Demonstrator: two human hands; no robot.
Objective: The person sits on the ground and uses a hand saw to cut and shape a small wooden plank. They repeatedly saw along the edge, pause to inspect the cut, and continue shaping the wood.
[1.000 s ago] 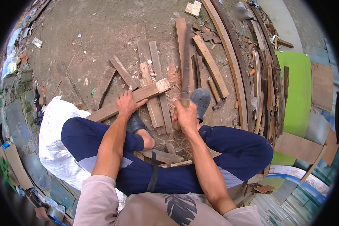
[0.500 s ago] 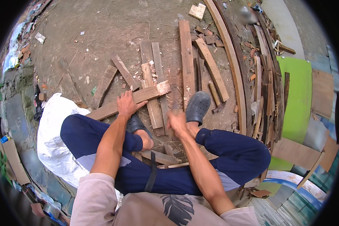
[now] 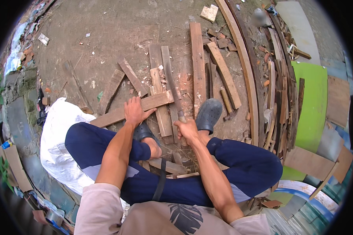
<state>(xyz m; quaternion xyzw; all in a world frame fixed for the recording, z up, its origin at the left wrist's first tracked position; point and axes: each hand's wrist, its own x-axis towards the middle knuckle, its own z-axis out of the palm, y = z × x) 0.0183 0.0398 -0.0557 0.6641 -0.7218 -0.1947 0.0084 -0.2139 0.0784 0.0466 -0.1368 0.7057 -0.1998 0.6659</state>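
Machete [image 3: 177,103] is swung left since earlier frame, to right end of wood block [image 3: 157,100]; gripped in right hand [image 3: 188,129]. Block, across boards [image 3: 163,122], is held down by left hand [image 3: 135,111]. End looks pared; rest uncut.

wooden beam [image 3: 159,100]: brown, aslant, pale end rightward | machete [image 3: 172,84]: long dark blade, pointing away, beside that end

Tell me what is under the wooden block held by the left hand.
A pale board runs under the wooden block; whatever the block and left hand cover cannot be seen.
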